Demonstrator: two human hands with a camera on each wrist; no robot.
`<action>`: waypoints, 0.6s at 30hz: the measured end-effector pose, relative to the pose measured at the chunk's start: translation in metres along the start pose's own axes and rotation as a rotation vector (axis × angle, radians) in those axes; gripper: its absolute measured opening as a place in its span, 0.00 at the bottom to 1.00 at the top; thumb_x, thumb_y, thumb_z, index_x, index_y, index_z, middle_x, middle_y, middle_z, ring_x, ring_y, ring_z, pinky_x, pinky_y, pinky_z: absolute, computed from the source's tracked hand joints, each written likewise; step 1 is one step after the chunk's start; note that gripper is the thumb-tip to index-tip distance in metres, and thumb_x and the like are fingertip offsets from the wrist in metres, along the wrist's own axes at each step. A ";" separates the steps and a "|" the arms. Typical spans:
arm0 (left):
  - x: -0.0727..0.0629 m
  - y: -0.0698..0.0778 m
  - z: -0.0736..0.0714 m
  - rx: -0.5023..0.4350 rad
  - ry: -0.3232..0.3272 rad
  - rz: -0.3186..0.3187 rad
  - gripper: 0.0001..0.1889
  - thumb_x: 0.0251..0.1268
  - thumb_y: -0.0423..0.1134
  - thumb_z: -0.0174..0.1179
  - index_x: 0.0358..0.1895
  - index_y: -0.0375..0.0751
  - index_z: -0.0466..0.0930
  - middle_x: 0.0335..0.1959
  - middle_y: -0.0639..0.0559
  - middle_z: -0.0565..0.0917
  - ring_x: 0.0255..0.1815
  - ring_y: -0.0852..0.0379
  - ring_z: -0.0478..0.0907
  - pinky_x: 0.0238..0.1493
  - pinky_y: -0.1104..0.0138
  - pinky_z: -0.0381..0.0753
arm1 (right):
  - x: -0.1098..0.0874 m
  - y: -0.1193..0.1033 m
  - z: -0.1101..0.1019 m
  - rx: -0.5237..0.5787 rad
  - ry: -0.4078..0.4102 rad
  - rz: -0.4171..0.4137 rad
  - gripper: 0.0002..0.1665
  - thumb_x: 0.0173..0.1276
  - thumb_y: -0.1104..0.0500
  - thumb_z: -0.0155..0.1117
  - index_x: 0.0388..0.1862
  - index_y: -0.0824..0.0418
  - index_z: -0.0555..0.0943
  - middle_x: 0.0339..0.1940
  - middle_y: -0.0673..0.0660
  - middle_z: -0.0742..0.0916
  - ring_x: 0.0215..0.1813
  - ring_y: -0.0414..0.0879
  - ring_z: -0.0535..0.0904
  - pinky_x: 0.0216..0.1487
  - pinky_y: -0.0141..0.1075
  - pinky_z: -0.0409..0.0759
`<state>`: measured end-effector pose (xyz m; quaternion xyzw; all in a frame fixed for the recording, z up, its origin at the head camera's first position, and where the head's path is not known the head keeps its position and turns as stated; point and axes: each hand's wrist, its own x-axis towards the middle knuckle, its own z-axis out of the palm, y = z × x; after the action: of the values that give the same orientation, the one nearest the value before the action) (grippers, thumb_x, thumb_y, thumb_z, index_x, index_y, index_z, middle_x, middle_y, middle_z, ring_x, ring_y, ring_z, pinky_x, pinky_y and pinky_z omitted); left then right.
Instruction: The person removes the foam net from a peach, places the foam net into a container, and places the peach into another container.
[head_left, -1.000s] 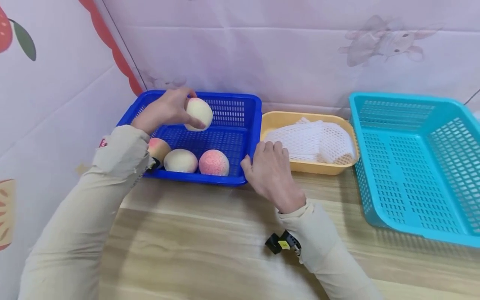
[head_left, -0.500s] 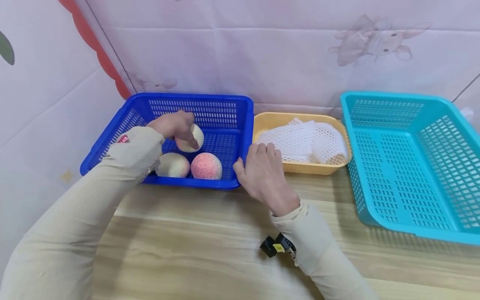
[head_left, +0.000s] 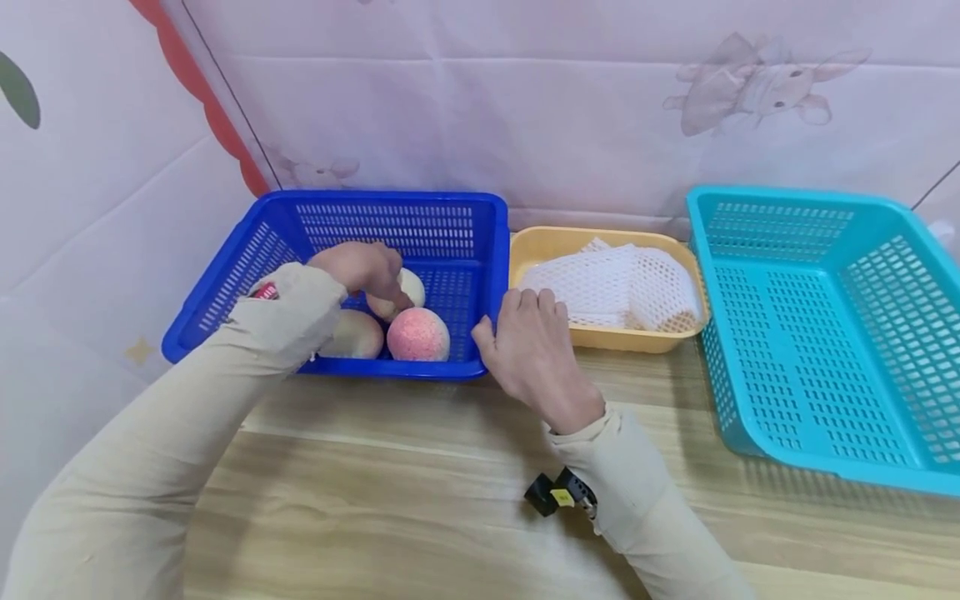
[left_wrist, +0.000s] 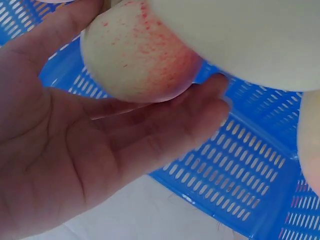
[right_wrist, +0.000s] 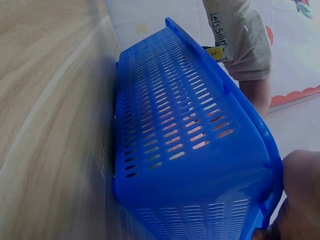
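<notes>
Inside the blue basket [head_left: 390,197] my left hand [head_left: 363,271] holds a cream-coloured peach [head_left: 409,287] low over the basket floor. In the left wrist view, thumb and fingers lie on opposite sides of this red-speckled peach [left_wrist: 135,55]. A pink peach [head_left: 418,335] and a paler peach [head_left: 356,335] sit along the front wall, the paler one partly behind my sleeve. My right hand [head_left: 532,350] grips the basket's front right corner, thumb on the rim. The right wrist view shows the basket's slotted wall [right_wrist: 190,165] and part of that hand [right_wrist: 302,195].
Right of the blue basket stands a yellow tray [head_left: 600,336] with white foam net sleeves [head_left: 600,279]. Beyond it is a larger turquoise basket [head_left: 795,333]. A printed wall covering [head_left: 570,125] rises close behind, and the wooden table [head_left: 390,492] extends in front.
My left hand has lowered the peach into the blue basket and shifted it slightly right, beside the pink one. My right hand stays on the basket corner. The head view has shifted a little.
</notes>
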<state>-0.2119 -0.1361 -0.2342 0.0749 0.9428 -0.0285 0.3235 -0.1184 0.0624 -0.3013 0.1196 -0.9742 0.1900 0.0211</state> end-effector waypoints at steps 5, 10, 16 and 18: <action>-0.016 -0.002 -0.007 -0.034 0.024 -0.037 0.32 0.68 0.57 0.53 0.61 0.31 0.66 0.52 0.39 0.73 0.47 0.44 0.73 0.49 0.54 0.75 | 0.000 -0.002 0.001 0.003 0.020 0.027 0.21 0.71 0.48 0.44 0.34 0.66 0.70 0.27 0.59 0.74 0.34 0.55 0.67 0.36 0.41 0.64; -0.024 -0.001 -0.006 0.001 0.027 -0.025 0.32 0.69 0.56 0.52 0.62 0.30 0.66 0.52 0.38 0.74 0.47 0.44 0.73 0.52 0.51 0.73 | -0.001 -0.002 0.004 0.007 0.036 0.033 0.20 0.71 0.48 0.45 0.32 0.66 0.69 0.26 0.59 0.73 0.33 0.55 0.66 0.35 0.41 0.63; -0.029 -0.003 0.000 0.035 0.051 -0.013 0.29 0.70 0.55 0.53 0.56 0.30 0.71 0.54 0.37 0.75 0.53 0.43 0.71 0.58 0.48 0.70 | -0.002 -0.004 0.006 0.012 0.054 0.038 0.20 0.71 0.48 0.44 0.31 0.65 0.68 0.25 0.59 0.73 0.33 0.55 0.65 0.35 0.41 0.62; -0.031 -0.004 0.002 0.039 0.060 -0.006 0.27 0.70 0.55 0.52 0.54 0.30 0.73 0.52 0.37 0.75 0.53 0.43 0.72 0.59 0.47 0.70 | -0.002 -0.005 0.006 0.015 0.065 0.037 0.20 0.71 0.49 0.44 0.30 0.65 0.68 0.25 0.59 0.73 0.33 0.55 0.65 0.34 0.41 0.61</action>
<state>-0.1871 -0.1440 -0.2164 0.0791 0.9516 -0.0458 0.2935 -0.1148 0.0563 -0.3050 0.0954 -0.9736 0.2015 0.0484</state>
